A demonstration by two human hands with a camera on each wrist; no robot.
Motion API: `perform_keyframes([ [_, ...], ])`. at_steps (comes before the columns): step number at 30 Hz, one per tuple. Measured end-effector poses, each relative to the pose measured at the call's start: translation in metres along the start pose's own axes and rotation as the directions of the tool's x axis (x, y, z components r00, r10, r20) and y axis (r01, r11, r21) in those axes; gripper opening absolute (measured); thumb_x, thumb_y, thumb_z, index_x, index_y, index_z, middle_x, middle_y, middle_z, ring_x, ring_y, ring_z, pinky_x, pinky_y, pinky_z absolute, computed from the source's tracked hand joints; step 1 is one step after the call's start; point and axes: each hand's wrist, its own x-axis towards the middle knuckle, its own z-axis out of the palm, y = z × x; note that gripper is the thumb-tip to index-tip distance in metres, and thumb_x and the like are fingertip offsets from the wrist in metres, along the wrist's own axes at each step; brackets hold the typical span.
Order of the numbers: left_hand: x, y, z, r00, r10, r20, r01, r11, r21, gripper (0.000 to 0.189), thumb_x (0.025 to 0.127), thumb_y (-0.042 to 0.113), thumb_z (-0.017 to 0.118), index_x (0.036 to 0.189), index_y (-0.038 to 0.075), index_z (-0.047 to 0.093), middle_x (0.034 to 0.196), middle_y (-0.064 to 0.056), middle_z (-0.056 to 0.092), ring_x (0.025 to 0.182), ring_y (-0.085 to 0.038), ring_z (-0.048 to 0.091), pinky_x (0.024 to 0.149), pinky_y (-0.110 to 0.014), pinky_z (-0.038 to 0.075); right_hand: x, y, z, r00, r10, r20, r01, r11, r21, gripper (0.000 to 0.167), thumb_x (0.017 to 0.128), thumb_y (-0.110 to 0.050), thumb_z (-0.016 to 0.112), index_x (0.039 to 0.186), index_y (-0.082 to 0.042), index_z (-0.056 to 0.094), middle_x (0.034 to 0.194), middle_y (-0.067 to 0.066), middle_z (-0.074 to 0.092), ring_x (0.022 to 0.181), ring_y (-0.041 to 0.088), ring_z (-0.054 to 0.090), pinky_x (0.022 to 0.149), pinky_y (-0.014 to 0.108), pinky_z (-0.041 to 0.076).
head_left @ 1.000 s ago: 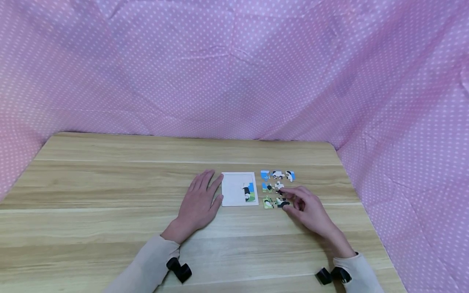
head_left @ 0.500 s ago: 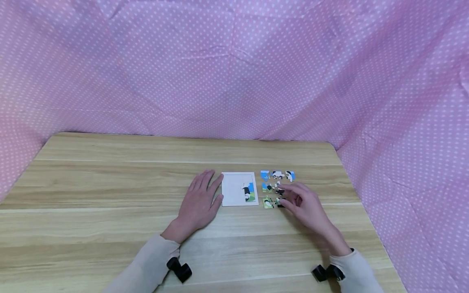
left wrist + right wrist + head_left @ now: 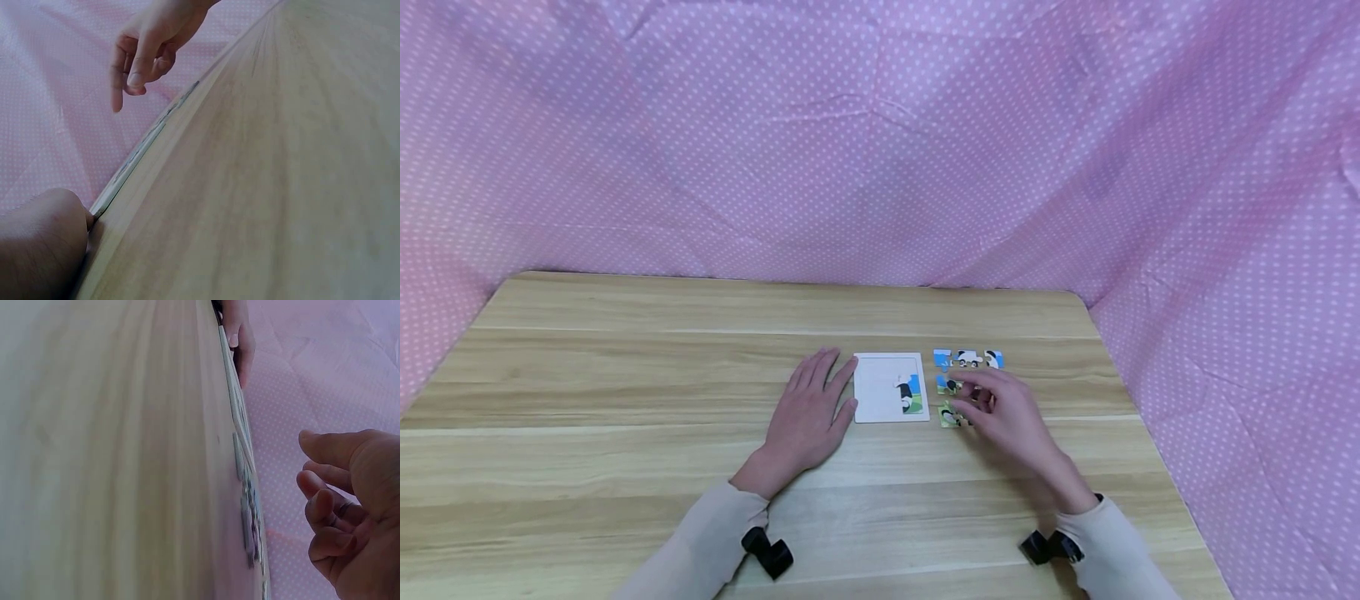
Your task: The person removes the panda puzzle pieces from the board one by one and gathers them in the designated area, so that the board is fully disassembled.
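Observation:
A white puzzle tray (image 3: 874,396) lies flat on the wooden table, with blue, green and black-and-white puzzle pieces (image 3: 913,393) set in its lower right part. My left hand (image 3: 808,412) rests flat, fingers spread, thumb and index fingertips at the tray's left edge. Over the loose puzzle pieces (image 3: 968,358) to the tray's right hovers my right hand (image 3: 1009,415). In the right wrist view the right hand (image 3: 359,512) has loosely bent fingers, thumb apart from them, nothing between. It partly hides the middle and bottom rows; the left pieces (image 3: 949,416) there still show.
The wooden table (image 3: 625,358) reaches well beyond the tray on the left and in front. Pink dotted cloth (image 3: 880,150) hangs behind it and along the right side. Black wrist cameras (image 3: 767,553) sit on both sleeves.
My right hand has moved left across the loose pieces, towards the tray, and now covers more of the middle and bottom rows. The left hand and tray have stayed still.

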Motion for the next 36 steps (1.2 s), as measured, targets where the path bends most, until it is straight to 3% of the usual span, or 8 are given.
perform_keyframes([
  [13, 0.0, -0.002, 0.002, 1.0, 0.009, -0.009, -0.009, 1.0, 0.003, 0.062, 0.113, 0.035, 0.048, 0.168, 0.005, 0.046, 0.172, -0.025, 0.038, 0.163, -0.044, 0.03, 0.137, -0.058, 0.021, 0.017, -0.017, 0.017, 0.997, 0.038, 0.066, -0.032, 0.996, -0.081, 0.045, 0.089, -0.017, 0.096, 0.13, -0.008, 0.082, 0.087, -0.008, 0.064, 0.077, 0.011, 0.055, 0.071, 0.028, 0.048],
  [20, 0.001, -0.004, 0.004, 1.0, -0.01, 0.022, 0.009, 1.0, 0.015, 0.064, 0.114, 0.037, 0.046, 0.171, 0.007, 0.042, 0.175, -0.023, 0.035, 0.166, -0.041, 0.026, 0.138, -0.055, 0.017, 0.022, -0.02, 0.026, 0.992, 0.066, 0.106, -0.055, 0.993, -0.1, 0.044, 0.091, -0.021, 0.094, 0.131, -0.009, 0.082, 0.086, -0.008, 0.062, 0.079, 0.012, 0.055, 0.074, 0.029, 0.048],
  [31, 0.0, -0.004, 0.003, 1.0, 0.003, 0.003, -0.003, 1.0, 0.0, 0.063, 0.114, 0.035, 0.048, 0.169, 0.005, 0.044, 0.173, -0.025, 0.037, 0.164, -0.044, 0.028, 0.137, -0.057, 0.019, 0.028, -0.021, 0.034, 0.982, 0.102, 0.16, -0.077, 0.984, -0.16, 0.048, 0.095, -0.029, 0.091, 0.139, -0.012, 0.079, 0.083, -0.003, 0.054, 0.078, 0.015, 0.046, 0.064, 0.027, 0.034],
  [36, 0.0, -0.004, 0.003, 1.0, -0.006, 0.027, 0.006, 1.0, 0.016, 0.064, 0.115, 0.037, 0.045, 0.171, 0.007, 0.041, 0.175, -0.023, 0.035, 0.166, -0.041, 0.026, 0.139, -0.055, 0.016, 0.028, -0.021, 0.035, 0.978, 0.109, 0.177, -0.077, 0.981, -0.176, 0.051, 0.096, -0.032, 0.09, 0.143, -0.013, 0.077, 0.084, -0.002, 0.053, 0.079, 0.015, 0.045, 0.064, 0.027, 0.034],
])
